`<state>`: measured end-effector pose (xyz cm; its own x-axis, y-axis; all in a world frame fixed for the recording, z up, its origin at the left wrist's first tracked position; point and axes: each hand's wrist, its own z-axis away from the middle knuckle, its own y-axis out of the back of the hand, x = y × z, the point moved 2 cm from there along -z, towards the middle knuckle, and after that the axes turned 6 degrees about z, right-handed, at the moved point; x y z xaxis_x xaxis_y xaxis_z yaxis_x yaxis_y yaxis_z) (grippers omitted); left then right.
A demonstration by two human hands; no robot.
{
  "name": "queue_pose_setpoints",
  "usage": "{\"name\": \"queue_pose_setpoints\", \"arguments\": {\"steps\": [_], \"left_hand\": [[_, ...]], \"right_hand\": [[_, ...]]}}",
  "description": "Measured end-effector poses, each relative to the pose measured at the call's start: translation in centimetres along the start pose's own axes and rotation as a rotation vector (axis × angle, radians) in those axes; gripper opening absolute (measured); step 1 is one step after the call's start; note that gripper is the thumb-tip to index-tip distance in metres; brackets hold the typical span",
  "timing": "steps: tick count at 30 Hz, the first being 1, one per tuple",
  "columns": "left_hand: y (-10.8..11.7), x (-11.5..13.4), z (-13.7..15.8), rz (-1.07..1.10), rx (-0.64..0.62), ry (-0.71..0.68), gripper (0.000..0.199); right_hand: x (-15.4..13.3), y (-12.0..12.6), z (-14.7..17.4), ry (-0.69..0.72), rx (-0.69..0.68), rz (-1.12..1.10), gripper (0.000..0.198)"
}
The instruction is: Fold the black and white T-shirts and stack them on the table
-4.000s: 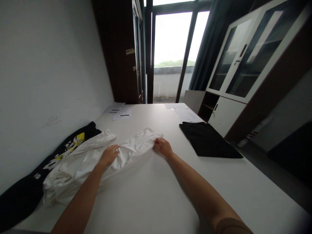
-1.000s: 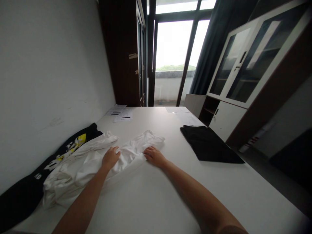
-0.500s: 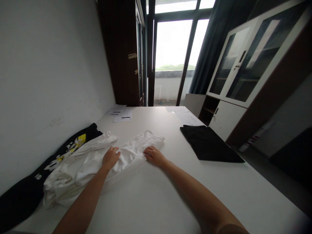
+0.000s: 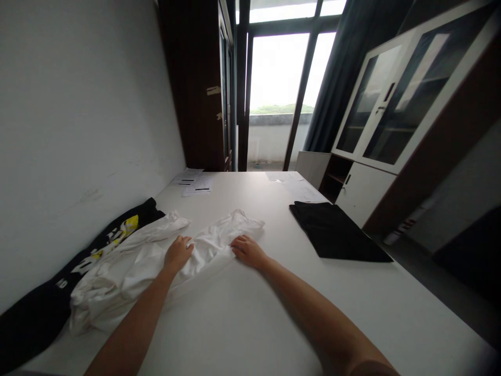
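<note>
A crumpled white garment (image 4: 143, 266) lies across the left and middle of the table, with one narrow part stretching toward the right. My left hand (image 4: 179, 253) is on that part near its middle, fingers curled and the thumb close against the cloth. Farther right, my right hand (image 4: 247, 250) holds the near edge close to the garment's far end, its fingers bent over the fabric. My left forearm hides some of the cloth. The exact kind of garment cannot be made out from its folds.
Against the left wall lies a black garment (image 4: 35, 308) with yellow and white print, partly under the white one. A folded black cloth (image 4: 338, 232) is on the right of the white table (image 4: 250, 324). Papers (image 4: 198, 185) lie at the far left, more sheets (image 4: 297, 188) at the far right.
</note>
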<state>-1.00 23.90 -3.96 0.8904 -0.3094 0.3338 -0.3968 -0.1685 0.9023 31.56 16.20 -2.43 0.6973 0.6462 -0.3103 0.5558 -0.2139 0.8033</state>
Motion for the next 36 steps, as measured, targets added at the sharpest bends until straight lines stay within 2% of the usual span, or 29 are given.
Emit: {"name": "queue_pose_setpoints", "arguments": {"steps": [36], "left_hand": [[-0.18,-0.23,-0.13,0.010,0.000,-0.017,0.034]], "right_hand": [[-0.01,0.07,-0.02,-0.008,-0.005,0.000,0.016]]}}
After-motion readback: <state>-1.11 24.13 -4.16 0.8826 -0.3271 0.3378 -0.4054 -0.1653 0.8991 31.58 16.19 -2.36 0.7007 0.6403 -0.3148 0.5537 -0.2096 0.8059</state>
